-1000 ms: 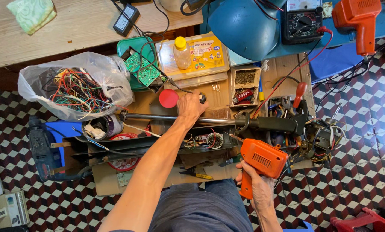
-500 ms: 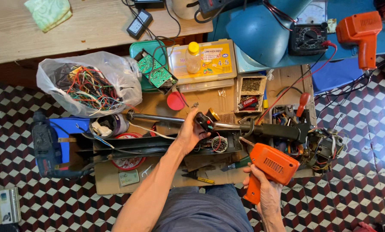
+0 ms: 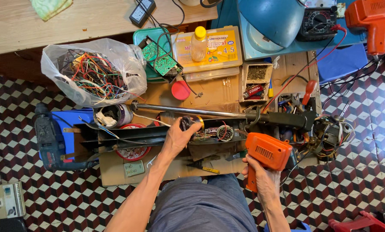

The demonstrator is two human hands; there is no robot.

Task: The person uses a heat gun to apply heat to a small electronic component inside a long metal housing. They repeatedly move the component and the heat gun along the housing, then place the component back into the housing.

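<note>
Two hands busy: left hand [image 3: 178,135] wrapped around a small dark part [image 3: 186,123] on the long black housing [image 3: 158,134], right hand [image 3: 261,182] clenched on the orange drill [image 3: 267,152] grip (bit hidden, nose toward the housing). Housing lying crosswise on the cardboard [image 3: 166,172], long axis left to right. Likely risk: loose wires [image 3: 209,134] snagging or the housing rolling under the drill's push.

A flattened cardboard sheet [image 3: 115,172] on the checkered tile floor [image 3: 351,180] carries a red lid [image 3: 181,90] and scattered tools.
</note>
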